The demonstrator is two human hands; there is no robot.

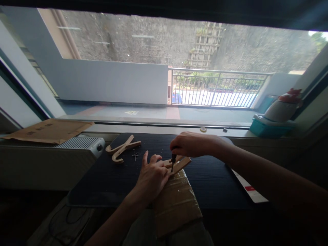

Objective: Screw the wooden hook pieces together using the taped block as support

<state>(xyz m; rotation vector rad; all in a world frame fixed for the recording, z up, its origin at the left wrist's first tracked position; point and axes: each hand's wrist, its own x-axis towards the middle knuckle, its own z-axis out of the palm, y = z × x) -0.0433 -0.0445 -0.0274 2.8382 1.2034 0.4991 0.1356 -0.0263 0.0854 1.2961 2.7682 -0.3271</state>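
Observation:
My right hand (186, 143) is closed around the dark handle of a screwdriver (173, 160), which stands upright. Its tip meets the upper face of a wooden piece (181, 166). Beside it, my left hand (155, 171) presses on the wood's left end, some fingers bent over it and others raised. Under the wood lies a cardboard box (176, 205) with shiny tape, jutting past the table's near edge. Left of my hands, curved wooden pieces (124, 147) lie crossed on the dark table (107, 184), with several small screws (135, 155) beside them.
A radiator (82, 145) with a brown paper envelope (51, 131) on it stands at the left. On the sill are a tape roll (203, 129) and a teal box (271, 126) bearing a grey container with a red top. A white card-like item (252, 188) lies at right.

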